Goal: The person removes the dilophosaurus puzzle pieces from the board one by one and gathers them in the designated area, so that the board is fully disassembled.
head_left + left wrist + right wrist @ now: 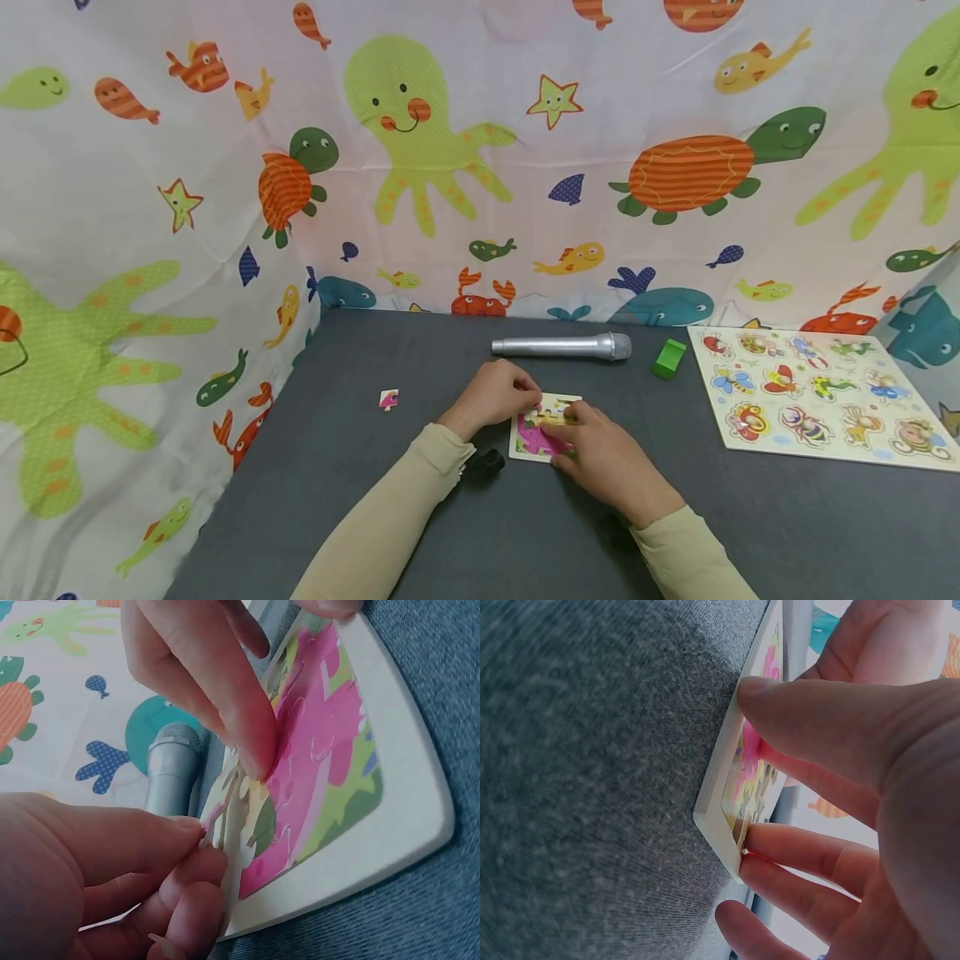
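A small jigsaw puzzle with a pale frame and a pink and green picture lies on the dark table between both hands. My left hand is at its far left corner. In the left wrist view, thumb and fingers pinch a puzzle piece, mostly hidden by the fingertips, at the frame's edge. My right hand rests over the puzzle's right side with fairly straight fingers. Its index finger presses on the picture; in the right wrist view the thumb touches the near edge of the frame.
A loose pink puzzle piece lies to the left. Behind the puzzle are a silver microphone and a green block. A large board with insect pictures lies at the right. A sea-animal cloth hangs behind the table.
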The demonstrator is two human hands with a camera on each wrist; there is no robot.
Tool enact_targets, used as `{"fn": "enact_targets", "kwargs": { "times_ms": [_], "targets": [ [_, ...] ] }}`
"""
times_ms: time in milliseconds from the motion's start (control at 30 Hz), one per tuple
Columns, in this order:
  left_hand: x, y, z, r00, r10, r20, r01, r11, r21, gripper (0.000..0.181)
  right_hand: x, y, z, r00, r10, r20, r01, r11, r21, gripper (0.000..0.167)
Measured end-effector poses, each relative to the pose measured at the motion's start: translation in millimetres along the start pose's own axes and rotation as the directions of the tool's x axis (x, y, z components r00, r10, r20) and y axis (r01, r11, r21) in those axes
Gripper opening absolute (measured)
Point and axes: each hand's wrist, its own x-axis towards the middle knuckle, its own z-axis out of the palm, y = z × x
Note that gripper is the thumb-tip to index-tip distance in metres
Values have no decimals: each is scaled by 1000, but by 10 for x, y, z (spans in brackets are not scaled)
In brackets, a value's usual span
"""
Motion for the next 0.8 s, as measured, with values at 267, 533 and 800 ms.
{"fn": "enact_targets", "kwargs": {
  "times_ms": [267,533,800],
  "targets": [
    [5,-24,-14,1000,27,5,-26,999,-24,15,2,5,5,1000,0,3,0,1000,3,46],
    [-103,-187,-369,1000,6,-4,-7,997,-75,16,51,-24,-2,1000,-10,4,10,1000,10,45],
    [-438,-710,-902,990,-117,-80,111,991,-74,15,31,-20,8,999,43,32,-44,999,23,48]
  ]
}}
